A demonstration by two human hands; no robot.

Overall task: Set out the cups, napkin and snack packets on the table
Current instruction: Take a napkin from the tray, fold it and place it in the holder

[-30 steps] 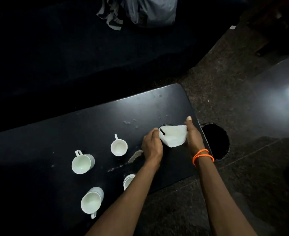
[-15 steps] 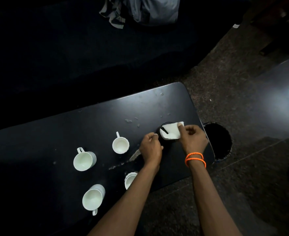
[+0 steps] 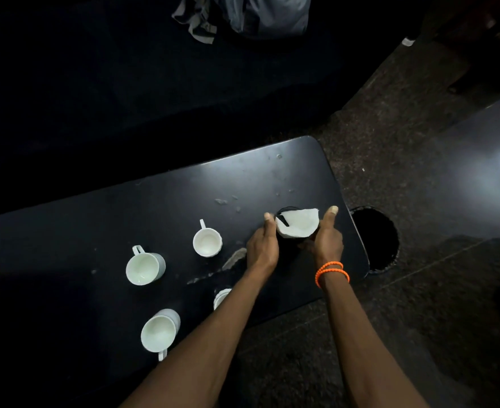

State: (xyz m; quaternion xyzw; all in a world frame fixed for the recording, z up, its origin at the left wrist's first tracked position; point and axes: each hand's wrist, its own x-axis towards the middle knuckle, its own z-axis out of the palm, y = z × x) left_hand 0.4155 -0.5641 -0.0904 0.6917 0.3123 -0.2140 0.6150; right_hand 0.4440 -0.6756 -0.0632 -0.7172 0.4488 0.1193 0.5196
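A dark, glossy rectangular table (image 3: 96, 225) with rounded corners fills the lower left of the head view, its top marked with pale smears and crumbs. At its nine o'clock side stands a white ceramic mug with a grey outer wall (image 3: 144, 268), mouth up, handle toward eleven o'clock. Toward seven o'clock from the table's middle, a second white mug with a grey wall (image 3: 159, 332) stands upright with its handle pointing to six o'clock. Near the middle sits a small white ribbed cup (image 3: 207, 242), upright, handle toward twelve o'clock. At five o'clock from it, the rim of another small white cup (image 3: 221, 296) shows beside the left forearm, which hides most of it.

Toward the table's three o'clock end, the left hand (image 3: 262, 250) and the right hand (image 3: 326, 242) flank a dark round holder (image 3: 294, 244) that has a folded white paper napkin (image 3: 298, 223) sitting in its top. The left hand curves along the holder's nine o'clock side with the thumb raised beside the napkin; the right hand does likewise at three o'clock, thumb up. Both are half-open and cupped; whether they press on the holder cannot be told. The right wrist bears orange bead bracelets (image 3: 331, 272).

Off the table at three o'clock, a dark round opening (image 3: 375, 237) shows in the speckled stone floor (image 3: 390, 142). At twelve o'clock, grey crumpled cloth (image 3: 248, 16) lies on a dark surface.
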